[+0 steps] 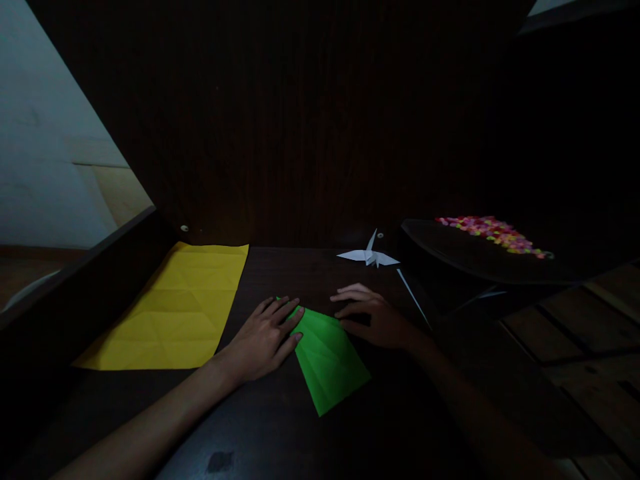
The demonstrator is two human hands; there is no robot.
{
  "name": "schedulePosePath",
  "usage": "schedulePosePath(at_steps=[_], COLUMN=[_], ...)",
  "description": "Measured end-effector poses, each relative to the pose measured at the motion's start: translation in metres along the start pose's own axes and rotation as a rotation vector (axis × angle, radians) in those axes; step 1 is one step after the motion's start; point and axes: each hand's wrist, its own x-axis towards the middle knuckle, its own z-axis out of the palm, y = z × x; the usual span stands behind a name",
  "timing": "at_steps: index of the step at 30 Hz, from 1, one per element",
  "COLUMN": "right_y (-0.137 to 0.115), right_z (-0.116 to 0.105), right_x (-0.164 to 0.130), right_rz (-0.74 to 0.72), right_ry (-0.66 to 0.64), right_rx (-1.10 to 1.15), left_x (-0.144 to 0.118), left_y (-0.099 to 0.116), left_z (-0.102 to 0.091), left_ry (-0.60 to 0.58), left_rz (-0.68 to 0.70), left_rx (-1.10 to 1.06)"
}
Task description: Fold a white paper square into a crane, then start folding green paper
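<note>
Fingers [287, 313] of both hands flat on green paper [330, 360], yellow sheet [175, 310] nearby

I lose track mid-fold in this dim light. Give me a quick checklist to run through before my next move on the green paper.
1. Green paper lies flat on the dark table: ok.
2. Left hand presses the sheet's upper left edge: ok.
3. Right hand rests at its upper right corner: ok.
4. Edges lined up under the fingers: cannot tell, hidden by the hands.
5. Yellow sheet lies apart from the green one, to the left: ok.
6. White paper crane sits beyond the hands, untouched: ok.
</note>
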Motion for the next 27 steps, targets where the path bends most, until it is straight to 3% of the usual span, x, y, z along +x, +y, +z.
schedulePosePath(at_steps=[4, 15, 27], right_y=[-0.005, -0.02, -0.027], right_z=[0.013, 0.044, 0.049], right_x=[0.003, 0.008, 0.011], right_rz=[0.062, 0.163, 0.17], right_ry=[0.044, 0.083, 0.16], right_rx=[-0.125, -0.271, -0.093], left_x=[0.001, 0.002, 0.001], left_y=[0.003, 0.006, 0.008], left_z=[-0.004, 0.0, 0.002], left_ry=[0.07, 0.116, 0.19], left_rz=[-0.07, -0.138, -0.158], left_rx=[0.005, -0.101, -0.328])
